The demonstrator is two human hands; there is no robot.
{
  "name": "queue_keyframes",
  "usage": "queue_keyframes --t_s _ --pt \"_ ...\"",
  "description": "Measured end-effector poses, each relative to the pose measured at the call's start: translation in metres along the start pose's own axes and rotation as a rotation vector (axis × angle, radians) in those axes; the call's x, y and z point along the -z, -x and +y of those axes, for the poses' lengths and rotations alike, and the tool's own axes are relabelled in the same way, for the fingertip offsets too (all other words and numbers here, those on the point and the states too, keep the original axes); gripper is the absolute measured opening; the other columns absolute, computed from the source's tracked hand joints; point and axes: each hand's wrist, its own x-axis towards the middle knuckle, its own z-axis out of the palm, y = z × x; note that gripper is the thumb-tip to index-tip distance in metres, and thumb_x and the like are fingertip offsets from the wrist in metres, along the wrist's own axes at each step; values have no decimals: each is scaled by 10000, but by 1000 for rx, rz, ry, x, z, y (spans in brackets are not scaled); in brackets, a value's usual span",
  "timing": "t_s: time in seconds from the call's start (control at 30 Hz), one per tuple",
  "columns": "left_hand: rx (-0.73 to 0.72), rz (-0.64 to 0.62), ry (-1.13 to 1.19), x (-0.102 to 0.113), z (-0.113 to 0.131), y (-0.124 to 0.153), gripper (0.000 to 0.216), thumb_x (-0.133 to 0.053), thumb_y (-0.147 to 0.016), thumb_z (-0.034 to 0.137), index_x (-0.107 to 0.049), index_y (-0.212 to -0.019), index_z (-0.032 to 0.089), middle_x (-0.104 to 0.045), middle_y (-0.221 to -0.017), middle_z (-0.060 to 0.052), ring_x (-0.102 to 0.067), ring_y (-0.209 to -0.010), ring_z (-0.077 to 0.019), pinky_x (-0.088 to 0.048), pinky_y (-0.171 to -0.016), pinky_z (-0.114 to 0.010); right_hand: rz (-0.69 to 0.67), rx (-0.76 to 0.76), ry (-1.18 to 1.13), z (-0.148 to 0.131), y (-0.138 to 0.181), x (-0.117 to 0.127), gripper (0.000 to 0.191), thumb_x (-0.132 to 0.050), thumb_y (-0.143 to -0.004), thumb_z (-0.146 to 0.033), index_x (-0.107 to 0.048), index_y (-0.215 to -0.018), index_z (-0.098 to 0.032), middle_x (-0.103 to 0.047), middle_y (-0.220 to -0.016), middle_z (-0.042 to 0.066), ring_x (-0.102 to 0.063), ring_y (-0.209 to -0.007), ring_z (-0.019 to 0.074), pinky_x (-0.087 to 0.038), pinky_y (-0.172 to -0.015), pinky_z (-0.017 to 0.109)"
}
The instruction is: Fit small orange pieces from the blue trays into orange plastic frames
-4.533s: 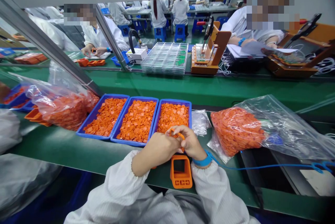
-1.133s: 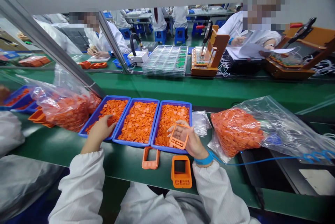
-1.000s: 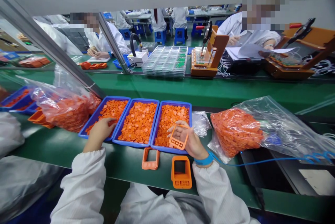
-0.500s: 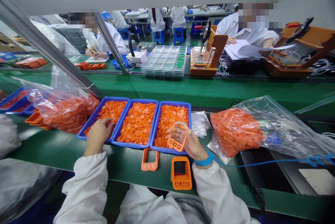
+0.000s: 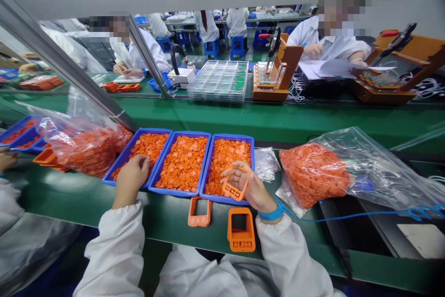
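My left hand (image 5: 132,179) reaches into the leftmost blue tray (image 5: 121,155), fingers curled over the small orange parts there; whether it grips one is hidden. My right hand (image 5: 252,188), with a blue wrist strap (image 5: 269,215), holds an orange frame-shaped casing (image 5: 235,185) over the front of the right blue tray (image 5: 250,148). On the green bench in front of me lie a flat orange frame (image 5: 199,211) and a deeper orange housing (image 5: 240,229). The middle blue tray (image 5: 206,144) is also full of orange pieces.
Clear bags of orange parts sit at the left (image 5: 83,146) and right (image 5: 323,172). A blue cord (image 5: 365,216) runs right from the strap. Across the green conveyor (image 5: 278,121) stand clear stacked trays (image 5: 219,79) and wooden jigs (image 5: 278,74); other people in white coats work there.
Earlier both hands were together over the orange housing. Since then my left hand went into the left tray and a flat frame lies on the bench. In the last second little moved.
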Motion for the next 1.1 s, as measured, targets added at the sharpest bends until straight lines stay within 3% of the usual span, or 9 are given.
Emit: queue_keyframes --t_s 0.23,0.47,0.6,0.73,0.8,0.9,1.1 --pt "87 174 224 -3 -4 4 349 -615 -844 477 -763 -965 184 -836 -967 -128 -789 -1035 -347 -595 -1010 -445 -11 9 19 -1 -1 1 683 -823 -795 -781 -645 -1229 -284 -803 -1186 101 -799 -1016 272 -596 -911 398" --pt "38 194 558 11 14 24 521 -722 -766 554 -786 -1129 186 -830 -948 -78 -764 -890 -283 -618 -972 -447 -21 12 21 1 -1 3 680 -824 -791 -782 -651 -1235 -297 -796 -1199 100 -791 -1032 263 -590 -910 384" --pt "-24 61 777 16 52 56 581 -794 -775 653 -816 -1112 179 -843 -992 -102 -777 -897 -285 -648 -870 -417 -35 24 20 3 -1 6 693 -896 -747 -730 -658 -1255 -322 -785 -1224 78 -780 -1100 243 -587 -921 346" --pt "-102 -137 954 12 103 101 600 -793 -814 740 -840 -1014 177 -836 -966 -132 -791 -881 -291 -659 -808 -406 -67 28 47 6 -1 12 935 -1064 -569 -565 -640 -1372 -346 -766 -1322 87 -747 -1253 271 -592 -1006 374" --pt "-145 -217 1025 9 129 123 585 -782 -829 764 -844 -915 188 -828 -1065 -157 -790 -999 -311 -654 -841 -400 -89 33 68 8 0 14 1007 -1099 -518 -497 -636 -1399 -339 -749 -1388 106 -720 -1333 296 -565 -1108 431" --pt "-168 -355 1246 7 160 149 498 -833 -847 692 -824 -791 197 -777 -1237 -172 -707 -1262 -339 -604 -1008 -408 -114 65 94 10 1 16 941 -1112 -498 -454 -668 -1319 -328 -733 -1437 110 -678 -1413 311 -488 -1230 489" --pt "-121 -465 1471 -1 191 160 343 -901 -854 534 -840 -841 197 -743 -1236 -139 -699 -1231 -316 -539 -1094 -430 -165 135 121 10 0 14 851 -1112 -509 -427 -665 -1229 -344 -738 -1409 74 -690 -1394 297 -453 -1271 504"
